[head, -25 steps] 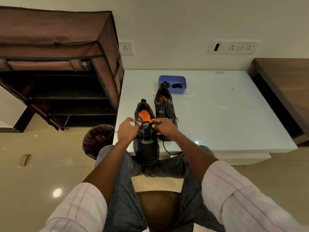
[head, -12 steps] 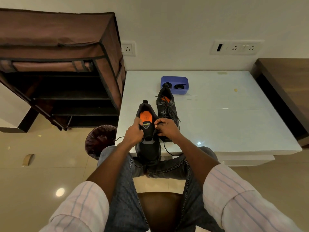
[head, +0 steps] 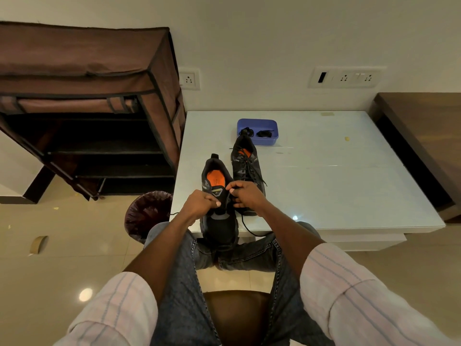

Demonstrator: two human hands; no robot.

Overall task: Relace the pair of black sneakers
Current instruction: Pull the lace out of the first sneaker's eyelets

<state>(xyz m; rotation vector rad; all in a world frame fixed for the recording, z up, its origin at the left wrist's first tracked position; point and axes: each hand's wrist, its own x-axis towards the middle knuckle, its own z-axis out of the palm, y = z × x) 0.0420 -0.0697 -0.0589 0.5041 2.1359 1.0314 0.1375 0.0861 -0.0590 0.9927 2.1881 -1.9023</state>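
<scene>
Black mesh sneaker with orange insole (head: 216,216), toe overhanging white glossy worktop (head: 349,186): my left hand (head: 199,204) and right hand (head: 245,194) pinch its black lace (head: 227,197), eyelets hidden by my fingers (head: 216,203).

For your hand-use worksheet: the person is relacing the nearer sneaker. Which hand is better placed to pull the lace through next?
Probably the right hand: it pinches the lace above the nearer sneaker, while the left hand grips the shoe's side.

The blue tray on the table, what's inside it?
The blue tray holds two small dark bundles, probably coiled laces. The heel of the far sneaker covers its near left corner, so anything there is hidden.
</scene>
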